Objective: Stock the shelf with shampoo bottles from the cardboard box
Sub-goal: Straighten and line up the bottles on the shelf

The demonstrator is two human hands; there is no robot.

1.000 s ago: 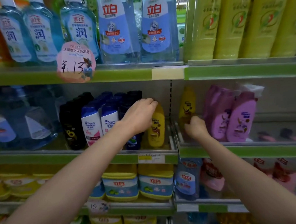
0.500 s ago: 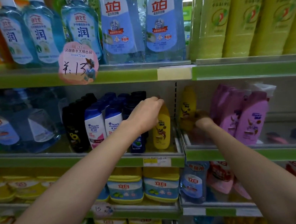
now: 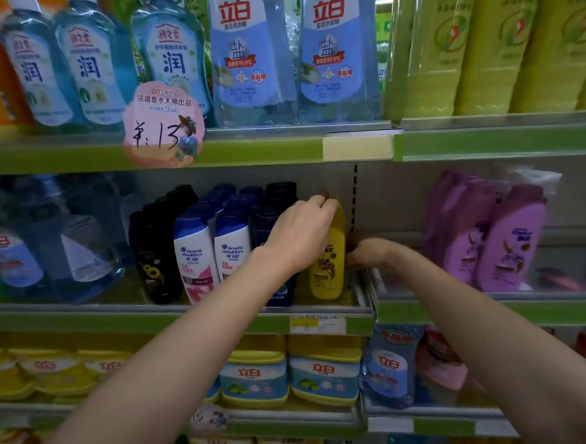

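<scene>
A yellow shampoo bottle (image 3: 328, 264) stands upright at the right end of the middle shelf (image 3: 222, 317), beside the perforated divider. My left hand (image 3: 302, 231) reaches over it, with fingers curled round its cap. My right hand (image 3: 369, 253) sits low against the bottle's right side at the divider. Its fingers are curled and mostly hidden, so what they hold cannot be seen. White and blue shampoo bottles (image 3: 194, 258), dark blue bottles (image 3: 271, 219) and black bottles (image 3: 153, 257) fill the shelf to the left. The cardboard box is out of view.
Purple bottles (image 3: 512, 239) stand in the right shelf section, with bare shelf in front of them. Large blue refill bags (image 3: 251, 59) and green bottles (image 3: 479, 38) line the upper shelf. Yellow-lidded tubs (image 3: 323, 371) sit on the shelf below.
My right hand has moved left from the right section to the divider. The second yellow bottle it held there is no longer visible. My left hand stays on the front yellow bottle's cap.
</scene>
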